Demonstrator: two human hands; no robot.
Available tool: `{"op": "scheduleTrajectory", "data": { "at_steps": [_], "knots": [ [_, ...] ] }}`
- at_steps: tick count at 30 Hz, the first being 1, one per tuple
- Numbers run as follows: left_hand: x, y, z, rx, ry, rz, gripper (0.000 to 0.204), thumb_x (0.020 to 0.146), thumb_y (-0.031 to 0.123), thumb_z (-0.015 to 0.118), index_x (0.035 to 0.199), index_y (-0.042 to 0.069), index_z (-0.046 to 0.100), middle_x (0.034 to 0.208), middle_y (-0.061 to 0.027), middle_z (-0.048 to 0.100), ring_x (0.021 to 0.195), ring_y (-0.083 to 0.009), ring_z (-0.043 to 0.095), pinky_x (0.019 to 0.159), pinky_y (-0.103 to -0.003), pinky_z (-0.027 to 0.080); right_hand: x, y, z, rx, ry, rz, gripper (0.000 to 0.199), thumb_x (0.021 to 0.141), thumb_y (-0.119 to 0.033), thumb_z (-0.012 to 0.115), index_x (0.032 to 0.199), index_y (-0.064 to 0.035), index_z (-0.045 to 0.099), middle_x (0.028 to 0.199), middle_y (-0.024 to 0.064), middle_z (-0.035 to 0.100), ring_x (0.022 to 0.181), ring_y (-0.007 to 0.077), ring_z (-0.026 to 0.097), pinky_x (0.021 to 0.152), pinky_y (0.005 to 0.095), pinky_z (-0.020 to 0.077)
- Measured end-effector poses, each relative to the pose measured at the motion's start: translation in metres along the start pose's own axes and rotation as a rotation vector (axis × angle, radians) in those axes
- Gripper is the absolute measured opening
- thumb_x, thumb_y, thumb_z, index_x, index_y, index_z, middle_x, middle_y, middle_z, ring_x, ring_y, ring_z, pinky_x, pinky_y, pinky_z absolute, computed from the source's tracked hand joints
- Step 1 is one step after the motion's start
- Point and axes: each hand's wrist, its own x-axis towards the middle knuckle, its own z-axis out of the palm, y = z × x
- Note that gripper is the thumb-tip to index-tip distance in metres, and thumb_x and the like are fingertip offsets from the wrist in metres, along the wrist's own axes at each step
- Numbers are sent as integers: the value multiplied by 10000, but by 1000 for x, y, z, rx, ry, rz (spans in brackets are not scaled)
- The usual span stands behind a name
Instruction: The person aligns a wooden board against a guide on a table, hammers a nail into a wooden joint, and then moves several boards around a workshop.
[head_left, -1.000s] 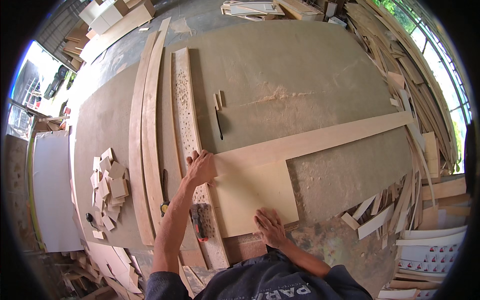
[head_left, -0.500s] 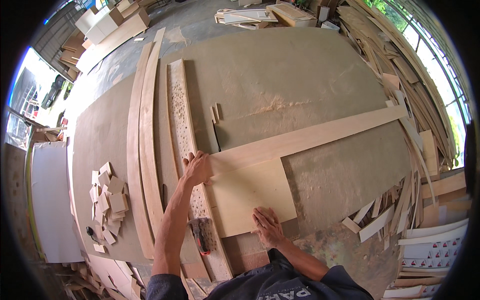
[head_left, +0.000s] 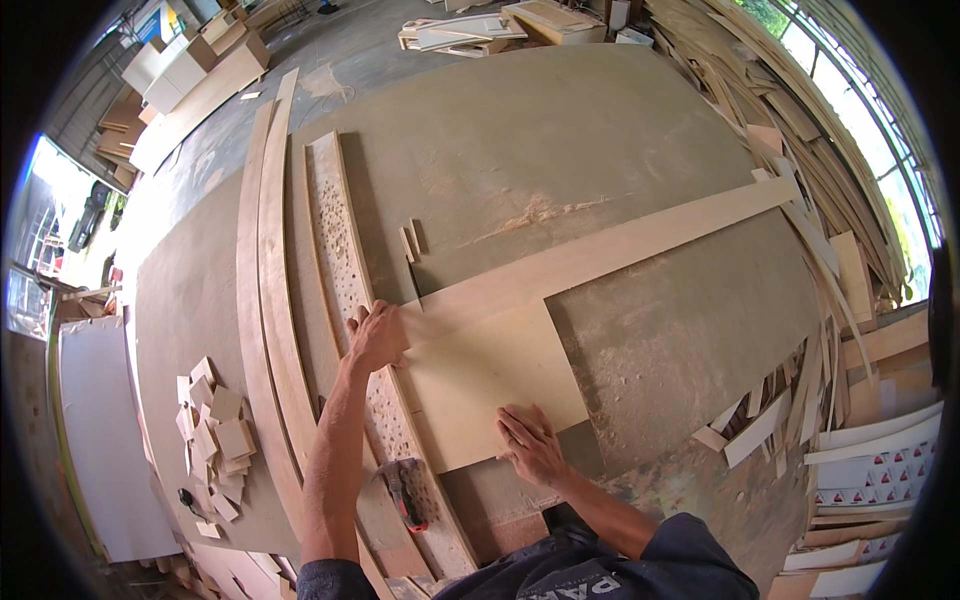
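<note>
A square pale plywood panel (head_left: 485, 385) lies flat with its far edge against a long, narrow wooden board (head_left: 620, 245). At the panel's left runs a speckled, hole-marked plank (head_left: 335, 210) with raised wooden edges. My left hand (head_left: 378, 337) rests where the long board's left end meets that plank, fingers apart over the plank's edge; its palm side is hidden. My right hand (head_left: 530, 445) lies flat on the panel near its close edge, fingers extended. A hammer (head_left: 402, 495) with a red and black handle lies on the speckled plank, beside my left forearm.
Two long boards (head_left: 270, 290) lie further left, beside a heap of small wood blocks (head_left: 218, 430). Two short sticks (head_left: 412, 238) and a thin dark strip (head_left: 414, 287) sit beyond the long board. Offcuts (head_left: 765, 425) and stacked planks (head_left: 790, 110) line the right.
The view has shifted slightly, so most things sit further left in it. Both hands keep practically the same places on the boards and panel.
</note>
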Motion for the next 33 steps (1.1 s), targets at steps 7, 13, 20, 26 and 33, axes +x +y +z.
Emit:
{"op": "scheduleTrajectory", "data": {
  "at_steps": [7,13,20,26,33],
  "knots": [
    [29,-18,-5,4,25,25,1138,375,168,959,1405,116,479,1384,-37,467,1260,-341,423,997,-557,349,26,10,5,48,-18,3,680,802,-276,760,1388,-23,526,1556,59,383,1455,163,329,1221,523,143],
    [49,-29,-7,2,60,44,1165,361,195,959,1416,116,471,1362,-56,473,1270,-353,410,1002,-566,348,44,15,6,16,7,-13,686,808,-311,754,1387,-22,526,1557,56,374,1444,157,338,1224,525,134],
    [61,-33,-11,18,-4,5,1129,411,183,940,1422,80,446,1404,-79,435,1317,-360,378,1117,-496,332,56,18,10,-1,15,-4,700,791,-321,768,1391,-48,532,1533,31,408,1440,156,344,1229,513,139],
    [25,-18,5,8,2,51,999,387,207,948,1275,59,515,1295,-133,481,1232,-372,427,1066,-500,366,10,7,11,-18,-17,0,651,823,-326,740,1379,-52,540,1538,39,400,1443,168,340,1226,520,155],
    [-52,11,33,-59,145,88,528,536,188,853,1003,52,649,1109,-107,562,1112,-308,464,931,-442,364,-70,-17,3,12,-92,11,637,849,-326,719,1389,-50,523,1555,42,367,1464,179,304,1219,533,151]
  ]
}}
